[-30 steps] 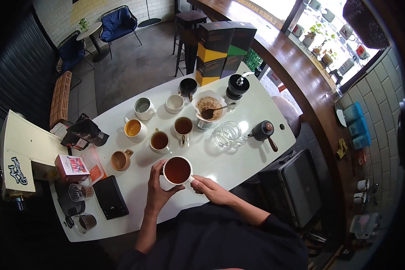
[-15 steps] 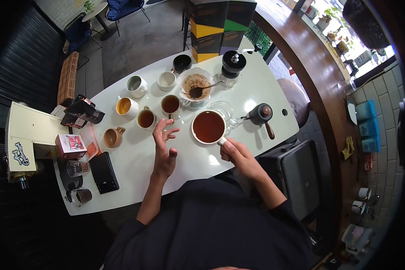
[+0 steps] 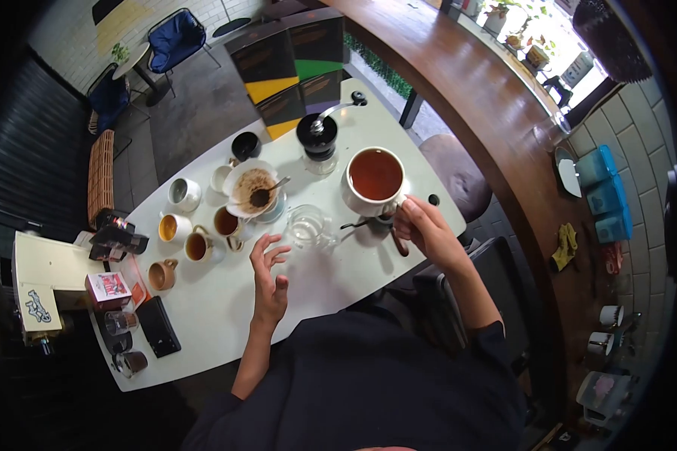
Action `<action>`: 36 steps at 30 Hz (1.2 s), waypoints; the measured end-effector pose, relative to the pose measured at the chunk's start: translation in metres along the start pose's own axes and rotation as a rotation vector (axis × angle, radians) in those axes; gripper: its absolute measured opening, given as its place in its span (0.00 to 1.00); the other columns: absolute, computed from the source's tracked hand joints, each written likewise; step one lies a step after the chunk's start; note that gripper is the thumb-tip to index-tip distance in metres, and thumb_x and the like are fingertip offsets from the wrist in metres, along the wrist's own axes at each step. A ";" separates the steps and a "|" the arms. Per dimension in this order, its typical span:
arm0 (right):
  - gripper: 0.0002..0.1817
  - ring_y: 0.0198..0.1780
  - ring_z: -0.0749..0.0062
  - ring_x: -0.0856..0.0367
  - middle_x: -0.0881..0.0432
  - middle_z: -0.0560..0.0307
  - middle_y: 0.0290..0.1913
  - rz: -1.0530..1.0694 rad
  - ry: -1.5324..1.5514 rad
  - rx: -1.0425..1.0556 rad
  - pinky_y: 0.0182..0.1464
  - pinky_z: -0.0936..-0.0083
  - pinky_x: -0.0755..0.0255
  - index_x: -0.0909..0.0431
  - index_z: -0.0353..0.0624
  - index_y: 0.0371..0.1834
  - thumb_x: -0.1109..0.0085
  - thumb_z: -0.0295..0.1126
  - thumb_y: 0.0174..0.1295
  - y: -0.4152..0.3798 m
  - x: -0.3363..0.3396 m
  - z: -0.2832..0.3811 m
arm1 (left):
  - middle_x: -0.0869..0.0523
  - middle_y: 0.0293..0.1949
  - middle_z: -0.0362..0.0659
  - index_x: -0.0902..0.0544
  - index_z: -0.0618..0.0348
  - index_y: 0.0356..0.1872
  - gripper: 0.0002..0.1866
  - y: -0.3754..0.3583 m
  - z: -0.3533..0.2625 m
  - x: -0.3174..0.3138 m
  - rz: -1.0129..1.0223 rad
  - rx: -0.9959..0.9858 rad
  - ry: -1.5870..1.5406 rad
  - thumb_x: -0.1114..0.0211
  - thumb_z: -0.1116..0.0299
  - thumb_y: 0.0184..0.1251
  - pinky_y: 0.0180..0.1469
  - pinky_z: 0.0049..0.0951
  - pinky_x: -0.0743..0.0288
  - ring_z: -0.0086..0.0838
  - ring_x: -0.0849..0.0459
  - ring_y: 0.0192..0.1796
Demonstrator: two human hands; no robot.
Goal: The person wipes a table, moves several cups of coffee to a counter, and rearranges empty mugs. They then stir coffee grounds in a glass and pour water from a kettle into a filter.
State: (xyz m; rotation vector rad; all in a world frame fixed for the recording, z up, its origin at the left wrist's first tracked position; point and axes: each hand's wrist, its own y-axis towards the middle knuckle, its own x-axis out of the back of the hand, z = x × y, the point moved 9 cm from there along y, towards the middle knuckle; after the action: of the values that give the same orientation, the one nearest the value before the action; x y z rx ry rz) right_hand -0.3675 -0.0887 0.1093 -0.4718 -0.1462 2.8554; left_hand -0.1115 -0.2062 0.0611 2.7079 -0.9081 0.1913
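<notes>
A white mug (image 3: 348, 197) of reddish-brown liquid is raised above the table's right part, its handle gripped by my right hand (image 3: 427, 231). The mug hides most of a dark pot whose brown handle (image 3: 400, 243) shows below it. My left hand (image 3: 271, 282) hovers over the table, fingers apart, holding nothing. Near its fingertips stands a clear glass jug (image 3: 306, 225). Beyond it, a paper filter (image 3: 241, 207) with wet coffee grounds and a spoon (image 3: 277, 184) sits in a dripper. A cup of dark liquid (image 3: 226, 222) stands left of the jug.
Several other cups, including a brown cup (image 3: 161, 275), stand on the white table (image 3: 226, 331). A hand grinder (image 3: 317, 139) is at the back, before stacked boxes (image 3: 286, 68). A black tablet-like slab (image 3: 160, 327) lies at left. A wooden counter (image 3: 466, 90) curves along the right.
My right hand has carried the mug right and away from me, from beside the dripper to above the dark pot. The glass jug now shows fully. The view has turned right.
</notes>
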 end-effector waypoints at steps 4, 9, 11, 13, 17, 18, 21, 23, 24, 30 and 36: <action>0.15 0.33 0.83 0.45 0.43 0.70 0.32 -0.012 0.120 0.125 0.36 0.80 0.44 0.34 0.46 0.38 0.58 0.42 0.83 0.012 0.048 0.038 | 0.32 0.70 0.57 0.49 0.62 0.79 0.57 0.002 0.002 -0.018 -0.030 0.030 -0.001 0.49 0.22 0.66 0.62 0.42 0.28 0.41 0.20 0.62; 0.14 0.32 0.83 0.44 0.42 0.71 0.31 -0.087 0.114 0.204 0.35 0.81 0.46 0.35 0.50 0.36 0.53 0.43 0.81 0.032 0.119 0.075 | 0.29 0.68 0.55 0.46 0.62 0.77 0.56 0.008 0.003 -0.037 -0.034 0.061 0.031 0.51 0.21 0.67 0.62 0.41 0.28 0.41 0.20 0.62; 0.15 0.32 0.84 0.42 0.41 0.72 0.30 -0.106 0.107 0.225 0.34 0.81 0.45 0.34 0.50 0.35 0.52 0.43 0.80 0.042 0.146 0.090 | 0.29 0.68 0.55 0.46 0.62 0.77 0.56 0.008 0.006 -0.048 -0.019 0.070 0.029 0.51 0.21 0.67 0.62 0.41 0.28 0.41 0.20 0.62; 0.14 0.31 0.84 0.41 0.41 0.72 0.30 -0.072 0.084 0.256 0.33 0.81 0.44 0.34 0.49 0.35 0.50 0.42 0.80 0.055 0.180 0.099 | 0.29 0.68 0.55 0.46 0.62 0.77 0.55 0.010 0.008 -0.061 -0.006 0.075 0.024 0.51 0.21 0.67 0.62 0.41 0.29 0.41 0.20 0.62; 0.15 0.30 0.84 0.42 0.41 0.71 0.29 -0.195 0.079 0.261 0.32 0.81 0.44 0.35 0.50 0.33 0.51 0.41 0.80 0.070 0.238 0.115 | 0.28 0.68 0.54 0.44 0.61 0.77 0.54 0.016 0.011 -0.084 0.033 0.094 0.026 0.50 0.22 0.67 0.62 0.41 0.29 0.40 0.20 0.62; 0.15 0.30 0.84 0.42 0.41 0.71 0.29 -0.187 0.078 0.262 0.32 0.81 0.44 0.35 0.50 0.33 0.51 0.41 0.80 0.075 0.253 0.118 | 0.28 0.67 0.54 0.44 0.61 0.77 0.54 0.017 0.011 -0.089 0.051 0.092 0.041 0.50 0.22 0.67 0.62 0.41 0.29 0.40 0.20 0.62; 0.14 0.30 0.84 0.41 0.40 0.71 0.29 -0.207 0.058 0.280 0.31 0.80 0.44 0.34 0.51 0.33 0.51 0.41 0.80 0.087 0.286 0.128 | 0.27 0.67 0.54 0.43 0.61 0.77 0.54 0.021 0.016 -0.097 0.047 0.101 0.053 0.49 0.22 0.66 0.62 0.40 0.29 0.39 0.19 0.61; 0.14 0.30 0.83 0.41 0.40 0.70 0.29 -0.219 0.065 0.277 0.31 0.80 0.45 0.34 0.51 0.33 0.51 0.41 0.80 0.093 0.303 0.131 | 0.27 0.67 0.54 0.43 0.61 0.77 0.55 0.022 0.017 -0.100 0.048 0.109 0.056 0.49 0.22 0.66 0.62 0.40 0.29 0.40 0.19 0.61; 0.14 0.30 0.83 0.41 0.41 0.70 0.30 -0.230 0.070 0.272 0.31 0.80 0.45 0.35 0.51 0.33 0.51 0.42 0.79 0.097 0.313 0.131 | 0.27 0.67 0.54 0.43 0.61 0.77 0.55 0.022 0.017 -0.101 0.044 0.114 0.062 0.49 0.22 0.66 0.62 0.40 0.29 0.39 0.19 0.61; 0.16 0.29 0.81 0.42 0.43 0.71 0.27 -0.255 0.075 0.260 0.31 0.78 0.46 0.35 0.52 0.31 0.52 0.42 0.79 0.125 0.370 0.125 | 0.26 0.66 0.53 0.42 0.61 0.76 0.54 0.026 0.018 -0.100 0.017 0.143 0.080 0.50 0.22 0.66 0.62 0.39 0.29 0.39 0.18 0.60; 0.15 0.28 0.81 0.43 0.43 0.71 0.27 -0.296 0.092 0.261 0.30 0.78 0.46 0.34 0.51 0.31 0.53 0.42 0.79 0.147 0.410 0.117 | 0.26 0.66 0.52 0.41 0.61 0.76 0.54 0.028 0.020 -0.105 0.018 0.167 0.106 0.51 0.21 0.66 0.61 0.39 0.29 0.38 0.18 0.60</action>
State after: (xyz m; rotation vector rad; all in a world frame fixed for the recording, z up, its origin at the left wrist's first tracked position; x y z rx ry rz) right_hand -0.8148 -0.1337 0.0749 -0.4809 0.1583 2.5104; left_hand -0.2106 -0.1738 0.0256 2.8096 -0.9242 0.4280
